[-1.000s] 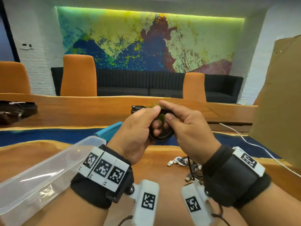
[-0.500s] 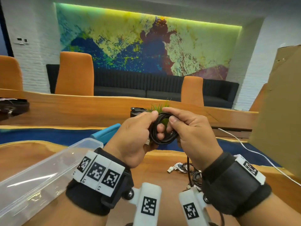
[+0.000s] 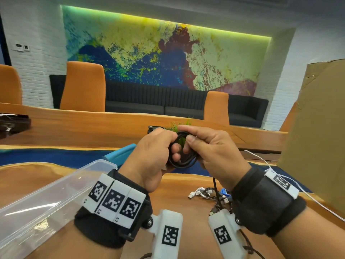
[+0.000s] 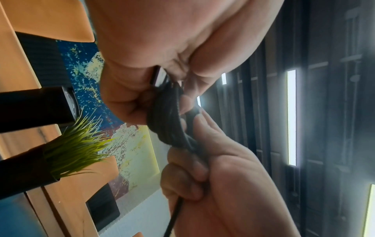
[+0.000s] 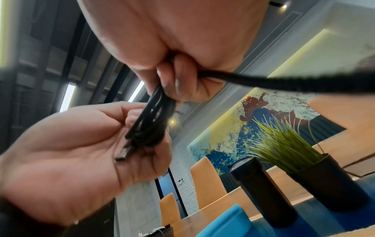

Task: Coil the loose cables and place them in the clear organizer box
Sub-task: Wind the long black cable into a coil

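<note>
Both hands hold a black cable wound into a small coil above the wooden table. My left hand pinches the coil's left side, with the cable's plug end lying against its palm. My right hand grips the coil's right side, and the loose tail hangs from it down to the table. The coil is wedged between the fingers of both hands in the left wrist view. The clear organizer box sits open at the lower left, nothing visible in it.
A tangle of white, black and blue cables lies on the table under my right wrist. A white cable runs off right past a cardboard sheet. A blue lid, a potted grass plant and a black cylinder stand beyond.
The hands have stayed together on the coil, and another turn of cable has been drawn in; the view has tilted up slightly.
</note>
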`<act>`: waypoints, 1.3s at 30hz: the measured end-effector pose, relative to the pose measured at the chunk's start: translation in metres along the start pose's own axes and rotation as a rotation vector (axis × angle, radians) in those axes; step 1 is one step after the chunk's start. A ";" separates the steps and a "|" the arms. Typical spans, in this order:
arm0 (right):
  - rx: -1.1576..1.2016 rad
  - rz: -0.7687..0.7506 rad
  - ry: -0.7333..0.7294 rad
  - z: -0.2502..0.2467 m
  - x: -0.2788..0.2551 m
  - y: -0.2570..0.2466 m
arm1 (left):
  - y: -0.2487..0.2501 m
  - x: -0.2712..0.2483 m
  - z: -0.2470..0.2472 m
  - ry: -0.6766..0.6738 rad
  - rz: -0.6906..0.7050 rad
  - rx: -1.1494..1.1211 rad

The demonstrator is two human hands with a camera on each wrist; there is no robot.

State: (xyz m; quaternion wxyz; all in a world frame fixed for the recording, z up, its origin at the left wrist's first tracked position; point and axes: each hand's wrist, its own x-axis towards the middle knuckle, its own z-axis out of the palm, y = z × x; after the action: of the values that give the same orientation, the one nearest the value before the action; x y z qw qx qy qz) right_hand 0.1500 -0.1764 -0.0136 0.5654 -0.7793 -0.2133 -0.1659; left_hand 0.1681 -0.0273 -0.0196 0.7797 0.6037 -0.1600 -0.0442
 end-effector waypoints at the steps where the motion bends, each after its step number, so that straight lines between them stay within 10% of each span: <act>1: 0.041 0.020 -0.015 -0.001 0.000 -0.003 | 0.000 0.000 0.000 0.004 0.021 -0.003; 4: 0.096 0.080 -0.094 -0.013 0.000 -0.005 | 0.006 0.000 -0.008 0.015 0.046 -0.020; 17: -1.133 0.393 0.204 -0.169 -0.028 0.068 | 0.058 -0.007 -0.087 0.240 0.217 -0.371; 20: -0.817 0.334 0.310 -0.130 -0.027 0.038 | 0.053 -0.009 -0.063 0.115 0.184 -0.392; 26: 0.661 0.280 0.336 -0.067 0.005 -0.011 | 0.039 -0.017 -0.017 -0.124 0.118 -0.410; 39: 0.787 0.422 -0.130 -0.009 -0.004 -0.016 | 0.028 -0.016 -0.005 -0.202 0.160 -0.247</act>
State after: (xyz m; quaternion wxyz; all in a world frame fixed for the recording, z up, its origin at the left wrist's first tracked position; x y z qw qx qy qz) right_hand 0.1383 -0.1812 0.0006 0.8256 -0.5401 -0.1318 0.0961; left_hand 0.1511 -0.0109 0.0026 0.8290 0.4812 -0.2782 -0.0618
